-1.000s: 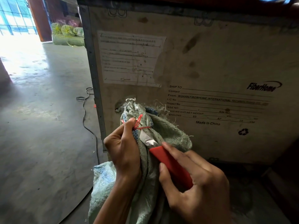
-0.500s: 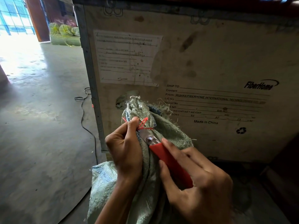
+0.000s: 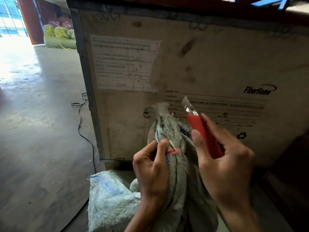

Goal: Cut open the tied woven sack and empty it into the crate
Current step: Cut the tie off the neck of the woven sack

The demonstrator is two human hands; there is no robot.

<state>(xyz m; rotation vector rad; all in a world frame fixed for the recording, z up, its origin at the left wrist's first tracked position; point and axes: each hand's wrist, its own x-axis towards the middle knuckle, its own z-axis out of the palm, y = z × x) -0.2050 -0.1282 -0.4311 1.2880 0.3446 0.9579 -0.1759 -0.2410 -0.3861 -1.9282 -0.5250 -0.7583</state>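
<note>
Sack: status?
Left hand pinches tie at sack neck. Right hand holds knife, blade clear of sack. Sack not emptied. Nothing in the way.

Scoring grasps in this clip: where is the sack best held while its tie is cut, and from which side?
Grip the sack at its bunched neck, just under the red tie, from the left, as the left hand does. The cloth narrows into one upright bundle there, and the right hand with the knife is on the right.
</note>
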